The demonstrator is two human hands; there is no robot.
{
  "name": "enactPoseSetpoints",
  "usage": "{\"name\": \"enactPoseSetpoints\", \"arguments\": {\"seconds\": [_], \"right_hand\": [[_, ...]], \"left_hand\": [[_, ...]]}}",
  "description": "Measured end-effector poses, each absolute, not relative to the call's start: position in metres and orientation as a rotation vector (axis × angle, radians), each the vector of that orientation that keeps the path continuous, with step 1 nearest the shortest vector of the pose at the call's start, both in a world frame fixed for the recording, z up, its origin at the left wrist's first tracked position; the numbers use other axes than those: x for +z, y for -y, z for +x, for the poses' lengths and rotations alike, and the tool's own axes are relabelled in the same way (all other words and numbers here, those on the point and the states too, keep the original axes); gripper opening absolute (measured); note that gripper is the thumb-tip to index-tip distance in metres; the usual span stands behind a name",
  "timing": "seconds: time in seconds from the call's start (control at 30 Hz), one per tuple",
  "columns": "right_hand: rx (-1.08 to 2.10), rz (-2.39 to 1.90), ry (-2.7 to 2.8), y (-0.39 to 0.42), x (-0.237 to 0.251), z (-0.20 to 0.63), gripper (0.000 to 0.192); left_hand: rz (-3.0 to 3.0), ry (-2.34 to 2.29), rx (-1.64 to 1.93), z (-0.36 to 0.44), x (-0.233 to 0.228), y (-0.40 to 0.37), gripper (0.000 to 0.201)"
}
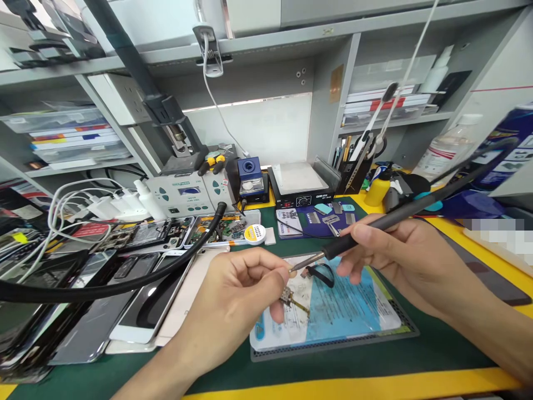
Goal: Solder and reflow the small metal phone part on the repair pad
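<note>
Small circuit board (287,297) pinched by left hand (233,303) fingers above blue mat (345,311) on bench. Soldering iron (400,214) gripped pen-style by right hand (400,261), tip at left fingertips. Board judged light, stiff, fragile; best held by edges.

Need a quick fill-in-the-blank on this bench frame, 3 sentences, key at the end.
1. The right hand holds a black soldering iron whose metal tip points toward the ______ hand.
2. The left hand pinches a small circuit board above a mat printed mostly in ______.
3. The round solder tin behind the hands has a ______ band on its label.

Missing words: left; blue; yellow
</note>
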State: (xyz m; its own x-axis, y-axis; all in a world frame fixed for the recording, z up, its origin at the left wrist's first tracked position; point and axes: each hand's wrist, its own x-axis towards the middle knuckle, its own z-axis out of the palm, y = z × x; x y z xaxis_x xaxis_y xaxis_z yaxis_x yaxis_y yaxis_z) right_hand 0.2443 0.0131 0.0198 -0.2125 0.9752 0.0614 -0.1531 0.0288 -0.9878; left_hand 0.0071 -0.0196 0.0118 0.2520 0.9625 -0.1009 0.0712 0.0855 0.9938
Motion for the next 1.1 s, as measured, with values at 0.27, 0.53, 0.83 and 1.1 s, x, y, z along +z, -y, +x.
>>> {"name": "enactPoseSetpoints", "arguments": {"seconds": [0.27, 0.53, 0.83, 1.1], "right_hand": [[1.236, -1.077, 1.195, -0.0148, 0.0166, 0.2420, 0.039], [1.241, -1.239, 1.047, -0.0167, 0.0140, 0.2391, 0.057], [1.249, -1.220, 1.074, -0.0120, 0.0199, 0.2377, 0.065], [1.186, -1.239, 1.119, -0.0123, 0.0183, 0.2377, 0.067]], "left_hand": [[1.276, -1.084, 0.857, 0.0112, 0.0162, 0.0215, 0.021], [1.296, -1.034, 0.819, 0.0111, 0.0131, 0.0210, 0.019], [1.282, -1.037, 0.803, 0.0105, 0.0131, 0.0212, 0.018], [1.295, -1.027, 0.795, 0.0124, 0.0146, 0.0209, 0.018]]}}
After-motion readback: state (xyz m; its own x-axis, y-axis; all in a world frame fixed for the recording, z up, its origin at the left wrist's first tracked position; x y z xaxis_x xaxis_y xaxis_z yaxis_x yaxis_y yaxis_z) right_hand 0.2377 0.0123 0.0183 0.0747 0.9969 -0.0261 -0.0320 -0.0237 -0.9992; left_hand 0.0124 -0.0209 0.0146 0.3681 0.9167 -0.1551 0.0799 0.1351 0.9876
